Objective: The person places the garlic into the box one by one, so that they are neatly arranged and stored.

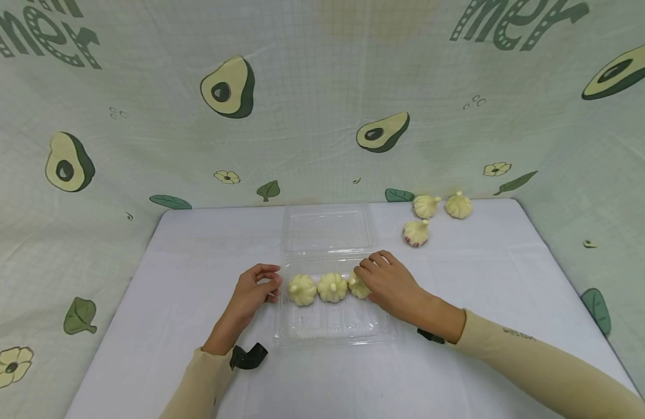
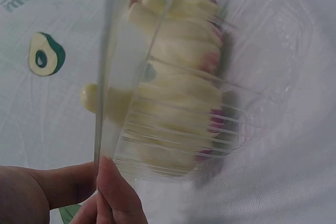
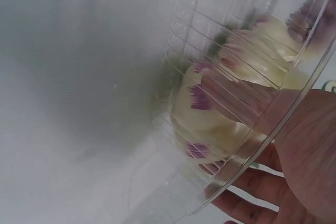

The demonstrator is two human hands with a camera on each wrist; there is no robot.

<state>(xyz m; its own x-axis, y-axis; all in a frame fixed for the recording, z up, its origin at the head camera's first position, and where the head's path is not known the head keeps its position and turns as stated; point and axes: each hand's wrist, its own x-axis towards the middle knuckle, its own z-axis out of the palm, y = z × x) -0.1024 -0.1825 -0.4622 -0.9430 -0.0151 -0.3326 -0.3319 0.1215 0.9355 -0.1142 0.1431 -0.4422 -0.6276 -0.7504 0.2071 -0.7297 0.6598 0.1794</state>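
Note:
A clear plastic clamshell box (image 1: 333,334) lies on the table, its lid (image 1: 328,230) folded back behind it. Three garlic bulbs sit in a row inside: a left bulb (image 1: 302,290), a middle bulb (image 1: 332,287) and a right bulb (image 1: 358,286). My right hand (image 1: 393,285) grips the right bulb; in the right wrist view its thumb (image 3: 231,95) lies against the purple-marked side, seen through the box wall. My left hand (image 1: 255,291) pinches the box's left rim between thumb and fingers, as the left wrist view shows (image 2: 118,192).
Three more garlic bulbs stand at the back right of the white table (image 1: 197,250): a front one (image 1: 415,233), a back one (image 1: 426,206) and a rightmost one (image 1: 459,205). A patterned cloth (image 1: 301,145) hangs behind the table and along its sides.

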